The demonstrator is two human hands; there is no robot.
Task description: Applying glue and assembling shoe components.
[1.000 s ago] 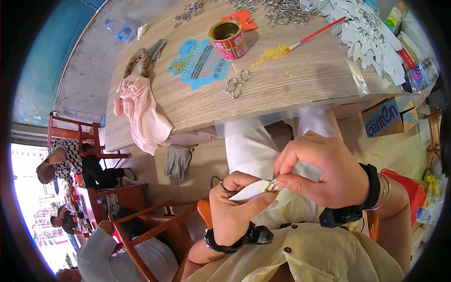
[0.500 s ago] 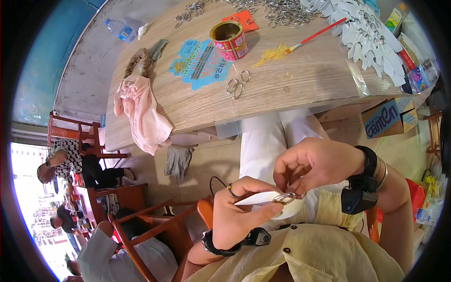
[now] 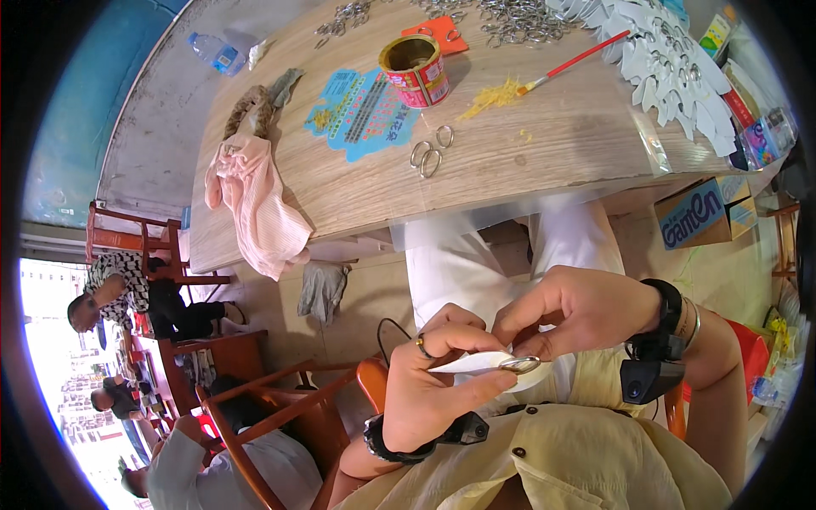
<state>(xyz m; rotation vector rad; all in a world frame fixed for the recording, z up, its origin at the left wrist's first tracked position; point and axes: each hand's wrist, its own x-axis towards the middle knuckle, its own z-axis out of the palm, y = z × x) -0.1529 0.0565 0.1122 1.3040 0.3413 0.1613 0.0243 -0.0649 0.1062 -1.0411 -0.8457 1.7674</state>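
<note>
Above my lap, my left hand (image 3: 433,382) pinches a flat white piece (image 3: 467,364) between thumb and fingers. A silvery metal ring (image 3: 522,365) sits at the piece's right end, by my left thumb tip. My right hand (image 3: 586,314) is closed, its thumb and bent fingers pressed together at the edge of the white piece, just above the ring. What lies between those right fingertips is mostly hidden. On the table ahead lie several loose metal rings (image 3: 431,163). Many white pieces with rings (image 3: 671,85) are heaped at the far right.
The wooden table (image 3: 340,204) bears an open red tin (image 3: 421,85), a red-handled brush (image 3: 578,59) by yellow smears, a blue printed card (image 3: 361,127), a pink cloth (image 3: 251,195) and a pile of rings (image 3: 523,19). A wooden chair (image 3: 280,425) and other people are at the left.
My right hand has dropped slightly and its fingers have moved closer over the ring end. The white piece has tilted to a thinner edge-on view. My legs have spread apart.
</note>
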